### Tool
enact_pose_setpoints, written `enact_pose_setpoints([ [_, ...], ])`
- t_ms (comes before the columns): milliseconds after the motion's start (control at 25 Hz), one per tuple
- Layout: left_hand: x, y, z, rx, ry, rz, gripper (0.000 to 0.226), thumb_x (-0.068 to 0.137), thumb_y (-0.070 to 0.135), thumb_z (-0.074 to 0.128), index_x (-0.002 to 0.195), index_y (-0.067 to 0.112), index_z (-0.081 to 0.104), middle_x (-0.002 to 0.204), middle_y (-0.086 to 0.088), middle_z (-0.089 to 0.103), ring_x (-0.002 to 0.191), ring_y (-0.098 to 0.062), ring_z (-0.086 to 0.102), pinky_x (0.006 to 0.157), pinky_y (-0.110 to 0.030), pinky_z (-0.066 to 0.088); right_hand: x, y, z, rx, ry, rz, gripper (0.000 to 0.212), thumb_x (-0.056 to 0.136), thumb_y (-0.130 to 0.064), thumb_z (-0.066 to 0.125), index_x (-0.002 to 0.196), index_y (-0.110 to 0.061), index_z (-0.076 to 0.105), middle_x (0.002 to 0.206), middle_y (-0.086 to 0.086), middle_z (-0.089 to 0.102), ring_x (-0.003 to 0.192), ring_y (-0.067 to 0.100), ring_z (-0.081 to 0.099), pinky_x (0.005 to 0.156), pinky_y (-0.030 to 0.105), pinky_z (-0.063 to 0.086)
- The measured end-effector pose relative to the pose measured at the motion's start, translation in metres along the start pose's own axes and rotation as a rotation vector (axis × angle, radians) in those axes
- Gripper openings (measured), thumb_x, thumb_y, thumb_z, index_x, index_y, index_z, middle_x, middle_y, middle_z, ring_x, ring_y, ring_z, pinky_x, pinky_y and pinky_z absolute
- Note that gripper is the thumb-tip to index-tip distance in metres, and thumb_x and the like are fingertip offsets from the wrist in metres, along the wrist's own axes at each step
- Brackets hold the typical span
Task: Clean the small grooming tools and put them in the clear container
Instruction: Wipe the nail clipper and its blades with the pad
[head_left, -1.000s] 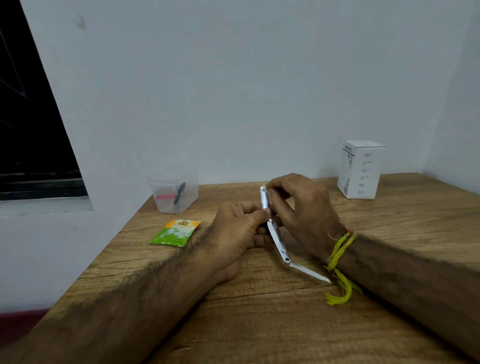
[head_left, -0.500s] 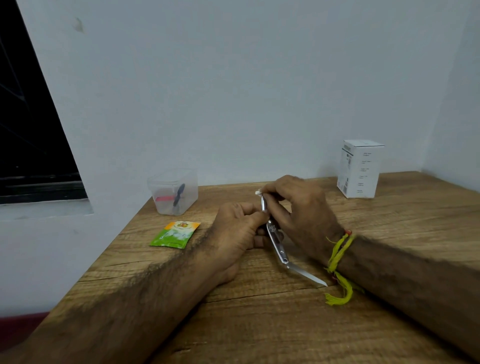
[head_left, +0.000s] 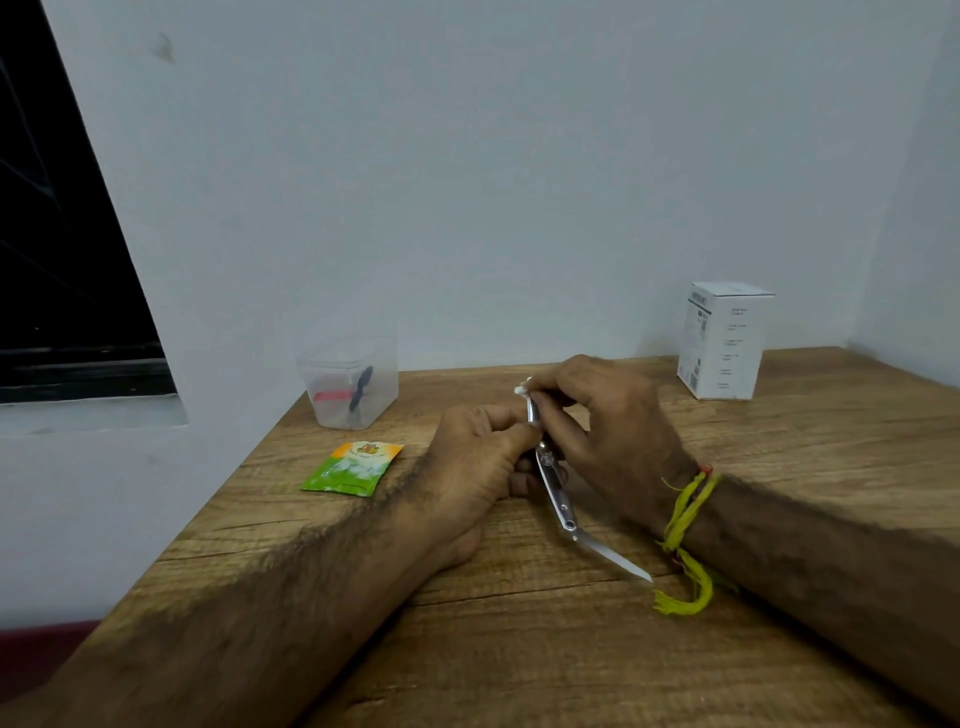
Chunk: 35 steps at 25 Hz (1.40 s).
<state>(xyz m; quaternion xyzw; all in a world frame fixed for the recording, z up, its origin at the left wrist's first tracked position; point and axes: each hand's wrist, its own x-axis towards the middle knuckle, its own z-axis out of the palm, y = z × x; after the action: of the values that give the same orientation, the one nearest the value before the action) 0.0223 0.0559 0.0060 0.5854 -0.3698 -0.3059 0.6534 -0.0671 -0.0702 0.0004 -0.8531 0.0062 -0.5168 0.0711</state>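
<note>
My left hand (head_left: 478, 457) pinches the metal nail clipper (head_left: 556, 483) about midway along its body, thumb and fingers curled round it, with the wrist resting on the wooden table (head_left: 519, 649). The clipper stands tilted, its top end up near my right fingertips and its unfolded blade (head_left: 615, 558) pointing down toward the table near my right wrist. My right hand (head_left: 608, 431) pinches a small white scrap (head_left: 521, 388), perhaps a wipe or cotton, though it is too small to tell, against the clipper's upper end. A yellow thread band (head_left: 685, 514) is tied round my right wrist, its loose ends lying on the table.

The clear container (head_left: 348, 384) sits open at the far left of the table by the wall, well apart from my hands, with a black tool (head_left: 361, 389) and a pink tool (head_left: 330, 396) inside. A green and orange sachet (head_left: 353, 467) lies flat just in front of it. A white box (head_left: 724, 340) stands upright at the far right.
</note>
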Motion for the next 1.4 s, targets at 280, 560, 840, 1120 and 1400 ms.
enact_pose_setpoints([
  [280,-0.0002,0.0006,0.0009,-0.003,0.001,0.0,0.016,0.097,0.0,0.057,0.098,-0.008,0.071,0.079,-0.017,0.071,0.064,-0.021,0.068,0.064,-0.035,0.06,0.0002,0.0007,-0.0002,0.008,0.001,0.006,0.008,0.091,-0.009,0.068,0.097,-0.007,0.073,0.085,0.001,0.069,0.079,0.013,0.064,0.071,0.035,0.054],
  [560,-0.0009,-0.0002,0.0001,0.011,-0.013,0.011,0.017,0.099,0.004,0.057,0.097,-0.005,0.072,0.078,-0.014,0.071,0.065,-0.022,0.068,0.059,-0.032,0.06,-0.0002,-0.0007,-0.0018,0.033,0.019,0.002,0.01,0.091,-0.007,0.067,0.098,-0.005,0.073,0.086,0.003,0.07,0.08,0.016,0.066,0.072,0.037,0.055],
  [840,-0.0033,0.0021,0.0008,0.004,-0.016,0.012,0.02,0.102,0.011,0.055,0.102,0.003,0.074,0.081,-0.012,0.073,0.067,-0.023,0.071,0.054,-0.029,0.058,-0.0003,-0.0005,-0.0021,0.054,0.026,-0.002,0.009,0.089,-0.004,0.069,0.097,-0.004,0.073,0.085,0.003,0.071,0.079,0.016,0.066,0.071,0.036,0.056],
  [1120,-0.0049,0.0036,0.001,0.005,-0.048,0.002,0.022,0.103,0.015,0.053,0.104,0.007,0.073,0.095,-0.024,0.074,0.075,-0.032,0.073,0.059,-0.032,0.06,-0.0006,-0.0008,-0.0059,0.159,0.038,0.061,0.011,0.087,-0.005,0.072,0.097,-0.006,0.076,0.088,-0.001,0.075,0.082,0.008,0.07,0.075,0.03,0.058],
  [1400,-0.0062,0.0059,-0.001,-0.043,-0.129,0.013,0.022,0.103,0.011,0.051,0.104,0.0,0.07,0.084,-0.015,0.074,0.072,-0.025,0.072,0.067,-0.035,0.062,0.0004,-0.0001,-0.0035,0.19,0.072,0.102,0.012,0.086,-0.004,0.073,0.096,-0.008,0.078,0.088,-0.003,0.075,0.082,0.005,0.07,0.076,0.026,0.057],
])
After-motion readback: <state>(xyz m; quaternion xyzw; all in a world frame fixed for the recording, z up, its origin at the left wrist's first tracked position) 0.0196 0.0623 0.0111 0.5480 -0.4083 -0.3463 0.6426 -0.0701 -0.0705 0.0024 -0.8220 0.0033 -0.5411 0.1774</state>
